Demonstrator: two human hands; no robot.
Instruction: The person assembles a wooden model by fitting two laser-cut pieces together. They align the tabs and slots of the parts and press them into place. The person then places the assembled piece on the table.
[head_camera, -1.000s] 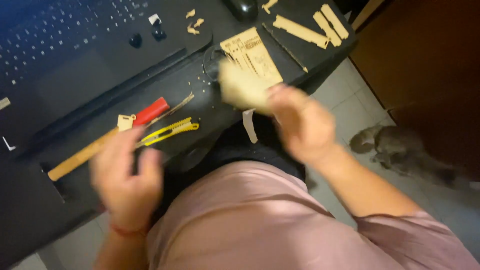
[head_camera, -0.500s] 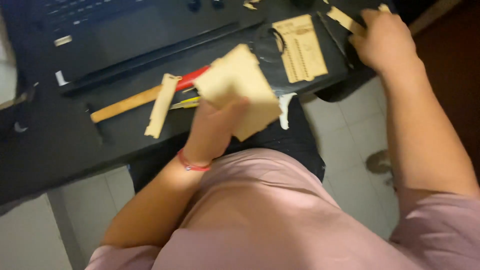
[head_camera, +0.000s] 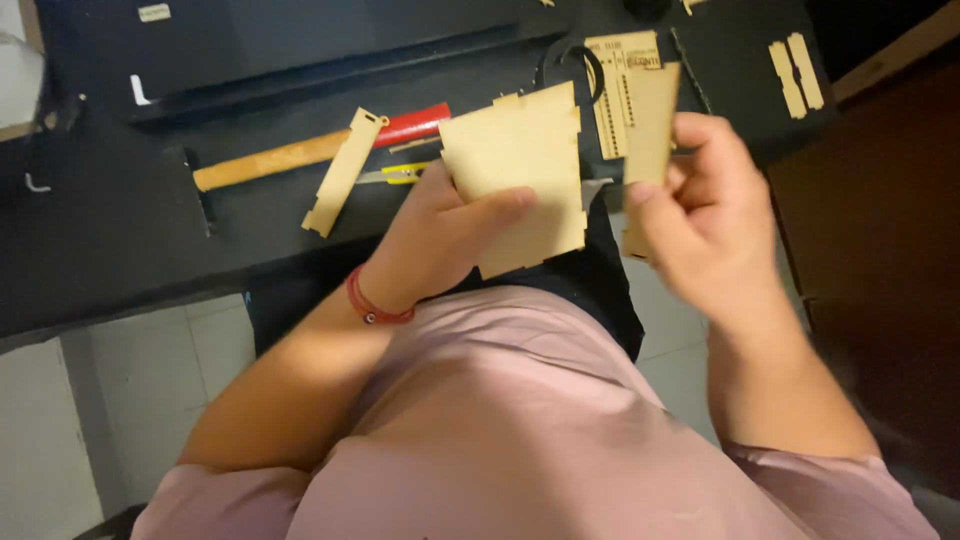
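Presently we list, working from the hands outward.

Left hand (head_camera: 440, 235): closed on a wide, pale laser-cut plywood panel with notched edges (head_camera: 520, 175), thumb across its face and fingers behind, held above the lap near the desk edge.

Right hand (head_camera: 705, 215): pinched on a narrower pale plywood strip panel (head_camera: 648, 125), upright and just beside the wide panel's right edge; whether the two touch we cannot tell (motion blur).

Handling note: we judge the two pieces want their notched edges lined up squarely before pressing; thin plywood tabs snap if forced at an angle, so we would grip near the joint and ease in evenly.

On the black desk (head_camera: 110, 250): a long slotted plywood strip (head_camera: 343, 172), lying across a wooden-handled tool with a red end (head_camera: 320, 148); a yellow utility knife (head_camera: 395, 174) beside it; a flat plywood sheet of cut parts (head_camera: 615, 70); two small plywood bars (head_camera: 795, 72) well apart at the right.
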